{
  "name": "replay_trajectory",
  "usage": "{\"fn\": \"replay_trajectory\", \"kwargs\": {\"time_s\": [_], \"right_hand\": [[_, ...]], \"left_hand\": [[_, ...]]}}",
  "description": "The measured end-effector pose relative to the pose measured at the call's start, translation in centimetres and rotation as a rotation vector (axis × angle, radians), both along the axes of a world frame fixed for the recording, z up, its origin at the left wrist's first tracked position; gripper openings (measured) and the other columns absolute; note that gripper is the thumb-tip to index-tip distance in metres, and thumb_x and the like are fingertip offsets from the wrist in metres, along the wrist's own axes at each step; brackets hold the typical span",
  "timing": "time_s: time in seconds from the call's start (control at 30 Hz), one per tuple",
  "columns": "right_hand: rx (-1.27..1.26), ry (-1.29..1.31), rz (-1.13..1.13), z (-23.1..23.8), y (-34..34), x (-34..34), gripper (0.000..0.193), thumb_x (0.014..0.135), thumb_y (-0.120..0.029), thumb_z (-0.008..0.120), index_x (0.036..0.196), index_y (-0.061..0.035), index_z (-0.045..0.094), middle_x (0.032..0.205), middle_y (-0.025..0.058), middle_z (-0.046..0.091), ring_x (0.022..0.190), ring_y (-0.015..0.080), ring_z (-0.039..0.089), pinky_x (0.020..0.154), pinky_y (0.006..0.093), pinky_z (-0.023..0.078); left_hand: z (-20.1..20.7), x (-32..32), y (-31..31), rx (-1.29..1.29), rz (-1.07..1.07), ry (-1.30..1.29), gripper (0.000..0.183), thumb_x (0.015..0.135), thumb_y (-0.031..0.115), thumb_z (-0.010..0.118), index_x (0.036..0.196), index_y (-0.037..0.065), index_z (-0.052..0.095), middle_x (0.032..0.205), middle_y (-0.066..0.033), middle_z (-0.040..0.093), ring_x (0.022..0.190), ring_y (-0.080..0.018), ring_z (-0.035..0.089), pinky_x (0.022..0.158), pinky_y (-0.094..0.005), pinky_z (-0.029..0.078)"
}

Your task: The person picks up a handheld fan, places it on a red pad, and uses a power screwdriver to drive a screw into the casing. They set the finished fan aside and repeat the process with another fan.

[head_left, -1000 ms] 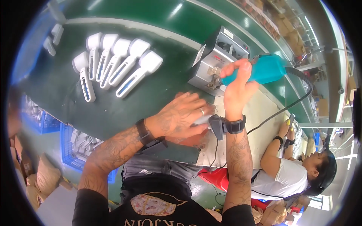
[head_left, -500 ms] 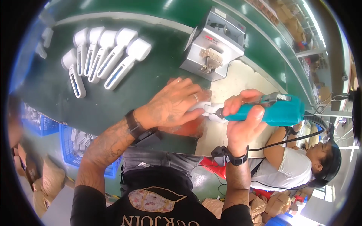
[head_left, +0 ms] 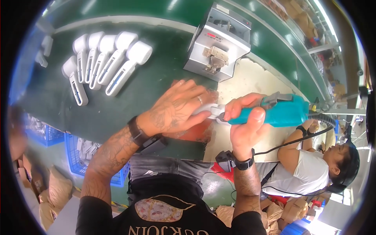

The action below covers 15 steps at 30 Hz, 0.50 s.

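Observation:
My right hand [head_left: 247,123] is wrapped round a teal electric screwdriver [head_left: 288,112], which lies nearly level and points left. Its dark tip meets a white plastic piece [head_left: 214,110] at the middle of the bench. Pressed down on that piece is my left hand [head_left: 178,102], its fingers covering much of it, so its full shape is hidden. Under the left hand a reddish see-through pad [head_left: 199,133] shows. Off to the left lie several white round-headed handles [head_left: 124,75], fanned out side by side, each with a long slot.
A grey metal box machine [head_left: 217,43] stands beyond my hands. The screwdriver's black cable [head_left: 291,141] runs at the right. Blue crates of parts [head_left: 72,154] sit below the bench's left edge. Another person in a white shirt [head_left: 303,170] is at the right.
The whole view has shifted slightly left. Both hands keep their hold, and the screwdriver tip stays at the white piece with hardly any movement.

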State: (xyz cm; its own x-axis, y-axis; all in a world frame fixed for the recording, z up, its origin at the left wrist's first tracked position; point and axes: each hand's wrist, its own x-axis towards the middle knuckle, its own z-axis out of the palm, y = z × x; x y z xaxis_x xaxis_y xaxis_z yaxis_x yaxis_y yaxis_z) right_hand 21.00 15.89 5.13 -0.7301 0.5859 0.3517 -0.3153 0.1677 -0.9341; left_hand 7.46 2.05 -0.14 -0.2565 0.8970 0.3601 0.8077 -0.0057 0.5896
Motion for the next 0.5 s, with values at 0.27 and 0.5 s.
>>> {"fn": "replay_trajectory", "kwargs": {"time_s": [0.27, 0.5], "right_hand": [[-0.049, 0.068, 0.072, -0.2, 0.3, -0.6, 0.047, 0.102, -0.047, 0.061, 0.100, -0.0020, 0.048, 0.071, 0.0090, 0.052, 0.058, 0.0207, 0.053, 0.056, 0.0359, 0.047], [-0.122, 0.048, -0.003, -0.5, -0.4, 0.4, 0.039, 0.104, -0.039, 0.059, 0.111, -0.0009, 0.053, 0.077, 0.0081, 0.057, 0.067, 0.0196, 0.058, 0.063, 0.0337, 0.049]], "left_hand": [[1.1, -0.7, 0.6, 0.030, -0.016, 0.058, 0.038, 0.085, 0.022, 0.072, 0.121, 0.011, 0.067, 0.125, -0.0065, 0.064, 0.104, -0.0296, 0.058, 0.090, -0.0427, 0.044], [1.7, -0.3, -0.1, 0.111, -0.073, 0.103, 0.038, 0.086, 0.024, 0.073, 0.121, 0.011, 0.067, 0.131, -0.0069, 0.062, 0.108, -0.0285, 0.060, 0.093, -0.0419, 0.043]]}}
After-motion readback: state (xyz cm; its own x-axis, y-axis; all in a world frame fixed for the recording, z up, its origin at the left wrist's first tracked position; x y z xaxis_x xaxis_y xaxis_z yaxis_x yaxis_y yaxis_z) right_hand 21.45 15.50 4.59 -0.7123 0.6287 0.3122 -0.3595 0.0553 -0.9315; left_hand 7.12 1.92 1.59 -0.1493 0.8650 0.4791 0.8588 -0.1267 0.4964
